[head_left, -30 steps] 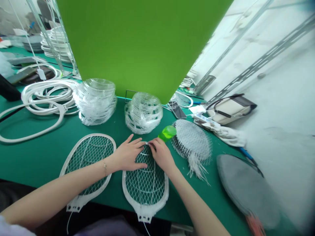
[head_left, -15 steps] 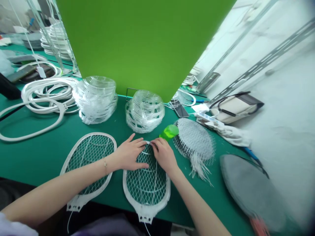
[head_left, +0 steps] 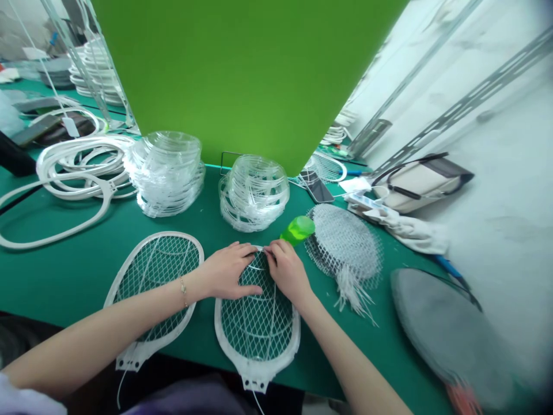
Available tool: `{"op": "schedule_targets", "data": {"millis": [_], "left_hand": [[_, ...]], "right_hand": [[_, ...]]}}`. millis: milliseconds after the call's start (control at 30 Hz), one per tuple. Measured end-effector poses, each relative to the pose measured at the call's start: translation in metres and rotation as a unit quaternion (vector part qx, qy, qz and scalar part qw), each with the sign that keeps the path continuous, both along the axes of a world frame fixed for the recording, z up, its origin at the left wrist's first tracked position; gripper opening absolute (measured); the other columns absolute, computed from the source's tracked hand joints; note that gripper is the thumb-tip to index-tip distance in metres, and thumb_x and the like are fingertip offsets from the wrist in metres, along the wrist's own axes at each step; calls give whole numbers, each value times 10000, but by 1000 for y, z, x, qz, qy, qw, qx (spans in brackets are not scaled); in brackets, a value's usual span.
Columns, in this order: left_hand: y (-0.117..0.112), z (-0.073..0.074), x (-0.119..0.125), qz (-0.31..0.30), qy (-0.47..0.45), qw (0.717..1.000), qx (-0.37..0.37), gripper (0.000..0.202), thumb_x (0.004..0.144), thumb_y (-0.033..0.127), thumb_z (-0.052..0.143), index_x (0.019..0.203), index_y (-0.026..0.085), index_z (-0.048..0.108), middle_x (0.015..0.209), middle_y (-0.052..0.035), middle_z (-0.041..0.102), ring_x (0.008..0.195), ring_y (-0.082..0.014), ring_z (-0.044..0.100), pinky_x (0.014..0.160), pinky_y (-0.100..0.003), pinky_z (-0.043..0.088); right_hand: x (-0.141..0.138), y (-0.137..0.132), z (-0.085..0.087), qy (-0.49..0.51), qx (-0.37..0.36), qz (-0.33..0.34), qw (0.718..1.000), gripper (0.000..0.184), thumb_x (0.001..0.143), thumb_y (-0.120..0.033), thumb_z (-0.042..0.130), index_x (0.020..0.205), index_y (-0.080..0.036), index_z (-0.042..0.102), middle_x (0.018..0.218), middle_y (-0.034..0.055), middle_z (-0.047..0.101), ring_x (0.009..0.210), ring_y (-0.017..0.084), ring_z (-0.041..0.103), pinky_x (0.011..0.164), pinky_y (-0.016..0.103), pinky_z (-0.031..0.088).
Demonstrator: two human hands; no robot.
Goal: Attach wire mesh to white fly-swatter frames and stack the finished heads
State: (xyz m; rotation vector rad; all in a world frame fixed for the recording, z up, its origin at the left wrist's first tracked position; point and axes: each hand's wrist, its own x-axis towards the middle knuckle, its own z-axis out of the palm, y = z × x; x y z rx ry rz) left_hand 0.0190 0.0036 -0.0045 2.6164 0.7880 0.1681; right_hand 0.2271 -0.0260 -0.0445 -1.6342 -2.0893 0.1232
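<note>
A white oval racket frame with wire mesh (head_left: pixel 257 328) lies on the green table (head_left: pixel 60 271) in front of me. My left hand (head_left: pixel 227 271) lies flat on its upper left part, fingers stretched toward the top rim. My right hand (head_left: pixel 287 271) rests on the upper right part with its fingers curled and pinched at the frame's top edge, right by my left fingertips. What the pinch holds is too small to make out. A green translucent object (head_left: pixel 298 229) sits just beyond my right hand. A second meshed frame (head_left: pixel 155 276) lies to the left under my forearm.
Two stacks of clear plastic pieces (head_left: pixel 166 173) (head_left: pixel 254 193) stand behind the frames. A pile of loose wire mesh (head_left: pixel 345 242) lies right, a grey oval pad (head_left: pixel 449 331) farther right. Empty white frames (head_left: pixel 78 167) lie left. A phone (head_left: pixel 317 187), a bag (head_left: pixel 421 181) and a green screen (head_left: pixel 242 75) are behind.
Both hands stay on the top of the frame; my left fingers have drawn closer together. The view has shifted slightly.
</note>
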Motion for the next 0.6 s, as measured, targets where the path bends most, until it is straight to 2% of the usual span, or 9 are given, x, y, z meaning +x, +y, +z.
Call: {"op": "schedule_targets", "data": {"millis": [133, 267, 367, 433, 500, 533, 600], "left_hand": [[3, 2, 1, -6, 4, 1000, -8, 782, 874, 713, 533, 1393, 129, 561, 1541, -149, 453, 1416, -340, 417, 1201, -467, 270], [9, 3, 2, -7, 0, 1000, -16, 735, 865, 703, 553, 1330, 138, 620, 1478, -141, 533, 1376, -316, 476, 1228, -486, 192], [10, 8, 0, -19, 23, 1000, 1, 764, 870, 717, 538, 1376, 147, 583, 1505, -134, 507, 1432, -331, 401, 1234, -523, 124], [5, 16, -4, -23, 28, 999, 20, 810, 898, 725, 486, 1474, 155, 472, 1589, -119, 384, 1506, -339, 245, 1231, -551, 92], [-8, 26, -9, -21, 13, 999, 32, 777, 948, 685, 433, 1544, 192, 357, 1650, -76, 249, 1535, -316, 146, 1232, -547, 88], [-17, 30, -12, -24, 4, 999, 32, 742, 964, 653, 430, 1554, 212, 334, 1660, -55, 218, 1537, -305, 143, 1236, -535, 91], [-36, 36, -16, -36, -2, 999, 18, 694, 963, 600, 474, 1543, 237, 356, 1655, -38, 243, 1525, -303, 199, 1239, -512, 112]], "right_hand": [[0, 3, 2, -21, -10, 13, 1000, 236, 982, -148, 413, 886, -222, 615, 958, 85, 620, 933, 241, 582, 874, 386, 507], [-1, 14, 7, -44, -25, 26, 998, 239, 928, -86, 460, 801, -217, 615, 899, 82, 625, 872, 240, 574, 809, 373, 505], [-3, 10, 20, -49, -33, 20, 998, 221, 918, -97, 487, 808, -215, 637, 885, 88, 640, 860, 249, 582, 790, 386, 504], [-6, -11, 34, -29, -20, 9, 999, 168, 941, -153, 500, 923, -213, 656, 969, 99, 659, 929, 258, 599, 824, 394, 509], [-11, -48, 49, 16, 4, 4, 1000, 139, 959, -229, 520, 1030, -216, 639, 1025, 97, 664, 976, 251, 612, 836, 380, 516], [-15, -70, 55, 41, 11, 9, 999, 120, 958, -256, 536, 1025, -221, 629, 987, 85, 666, 947, 240, 622, 808, 363, 520], [-22, -116, 60, 40, -8, 38, 998, 62, 932, -272, 569, 938, -229, 614, 864, 60, 658, 817, 221, 626, 691, 338, 511]]}}
